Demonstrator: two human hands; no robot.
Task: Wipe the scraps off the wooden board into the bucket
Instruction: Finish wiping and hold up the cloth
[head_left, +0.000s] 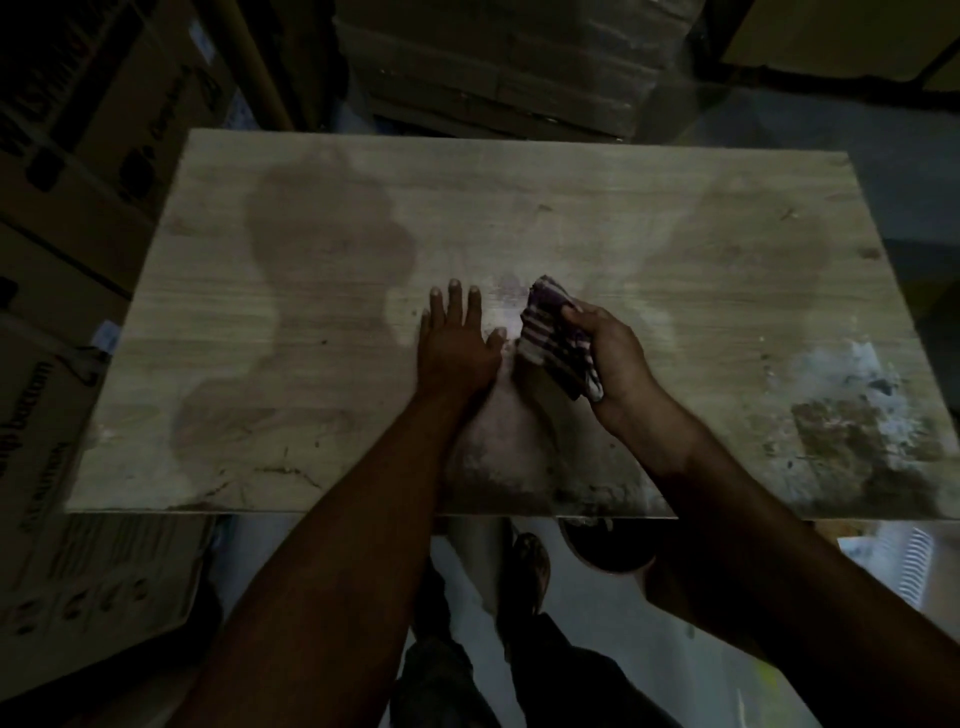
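A large wooden board (597, 218) fills the middle of the head view, with damp dark patches on its left half. My left hand (457, 338) lies flat on the board near its centre, fingers straight. Just to its right, my right hand (613, 358) grips a folded purple-and-white striped cloth (553, 332), tilted up off the wood. A patch of whitish and brown scraps (857, 410) sits near the board's front right corner. Under the front edge, a dark round bucket (608, 545) shows partly, hidden by my right forearm.
Cardboard boxes (78, 208) stand along the left side and stacked boxes (509, 67) behind the board. My sandalled foot (530, 566) is on the pale floor below the front edge. A white ribbed object (909, 566) lies at the lower right.
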